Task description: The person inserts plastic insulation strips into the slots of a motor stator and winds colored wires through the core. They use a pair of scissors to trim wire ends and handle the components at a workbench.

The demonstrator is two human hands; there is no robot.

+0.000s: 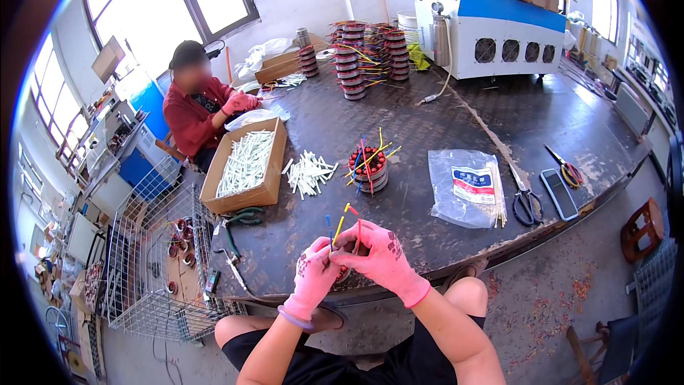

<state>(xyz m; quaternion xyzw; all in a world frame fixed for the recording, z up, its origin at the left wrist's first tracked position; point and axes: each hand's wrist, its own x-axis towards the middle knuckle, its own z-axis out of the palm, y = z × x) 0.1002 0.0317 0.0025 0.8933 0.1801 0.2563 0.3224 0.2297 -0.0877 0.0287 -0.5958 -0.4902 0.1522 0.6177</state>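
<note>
Wires (pixel 340 225) — red, yellow, blue — jut up between gloved fingers (pixel 348 260).

On table (pixel 406 121): carton (pixel 241 204) at left, sticks (pixel 248 160) inside; stick pile (pixel 309 173) just right of carton. Pliers (pixel 246 217) on carton's near side. Wound core (pixel 371 182) right of pile; nearer, wires (pixel 341 225) between left hand (pixel 312 276) and right hand (pixel 388 262). Farther right: plastic bag (pixel 445 196), then phone (pixel 559 194) between 2 pairs of scissors (pixel 528 207). Far side: core stacks (pixel 353 71), machine (pixel 491 25) to their right. Co-worker (pixel 192 110) behind carton, at left.
</note>
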